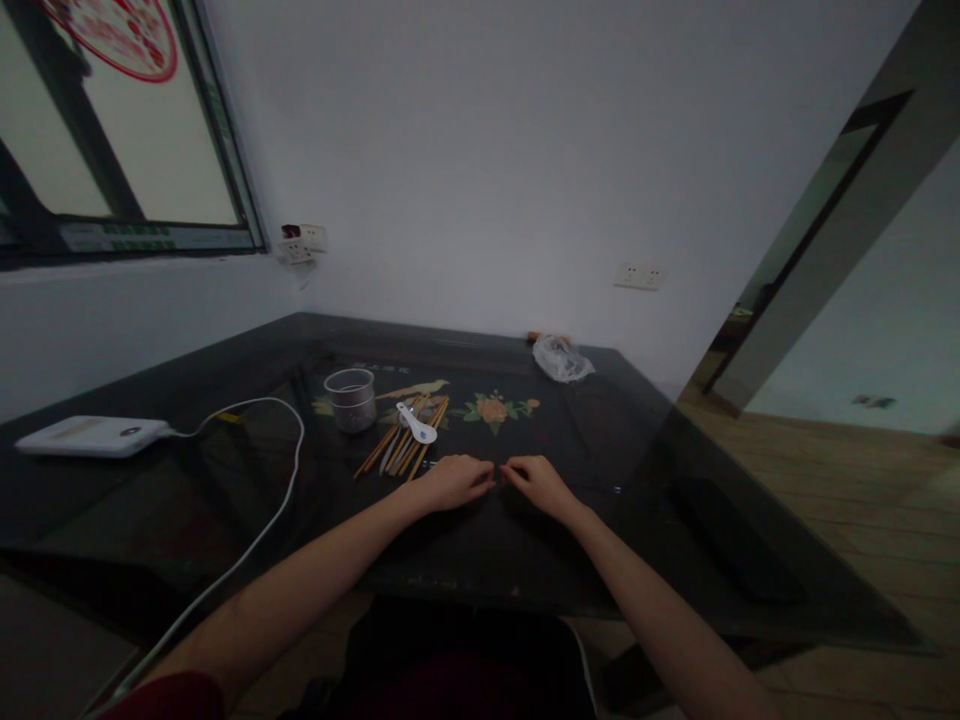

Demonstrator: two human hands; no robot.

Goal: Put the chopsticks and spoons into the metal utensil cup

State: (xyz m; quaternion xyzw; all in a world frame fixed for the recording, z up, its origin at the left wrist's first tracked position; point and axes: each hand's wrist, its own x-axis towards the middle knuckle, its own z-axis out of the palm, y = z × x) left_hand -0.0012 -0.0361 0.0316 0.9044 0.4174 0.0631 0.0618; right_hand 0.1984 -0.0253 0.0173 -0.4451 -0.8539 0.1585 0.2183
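Note:
My left hand (459,482) rests on the dark table with its fingers curled in, and nothing shows in it. Close by on the right, my right hand (541,482) lies the same way, closed, a small gap between the two. Just beyond my left hand is a loose bundle of wooden chopsticks (409,448). Across them lies a white soup spoon (417,424) with a blue mark in its bowl; other utensils among the sticks are hard to make out. A clear-looking cylindrical container (351,402) stands upright to the left of the chopsticks.
A white power bank (94,437) with a white cable (294,465) lies at the left; the cable runs over the table's near edge. A crumpled plastic bag (561,360) sits by the wall. A dark flat object (735,540) lies at the right. The table (480,555) has a printed flower pattern.

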